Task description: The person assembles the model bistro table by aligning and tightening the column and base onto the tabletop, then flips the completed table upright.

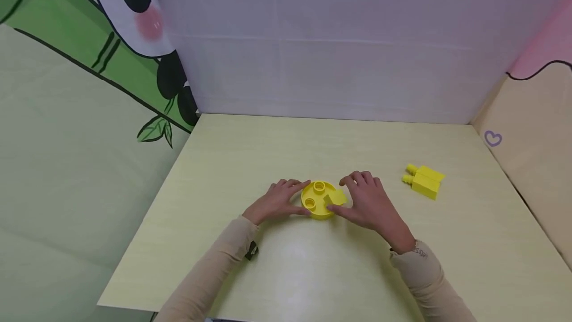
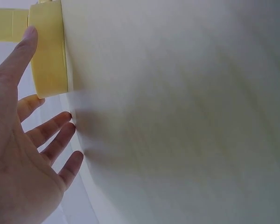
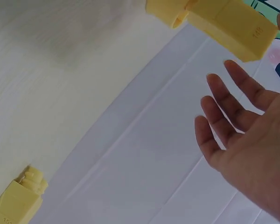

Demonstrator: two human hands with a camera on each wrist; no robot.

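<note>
Beige-cuffed left hand (image 1: 280, 199) pinches round yellow base (image 1: 320, 199), flat on table (image 1: 286, 148), between thumb and index finger. Right hand (image 1: 368, 203): fingers apart, at right of base, beside its upright block (image 1: 339, 196). Two yellow blocks (image 1: 425, 182) lie beyond and right of base.

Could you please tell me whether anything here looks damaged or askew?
Nothing stands out: the round yellow base lies flat between left hand and right hand, a yellow block upright on it, without visible damage.
</note>
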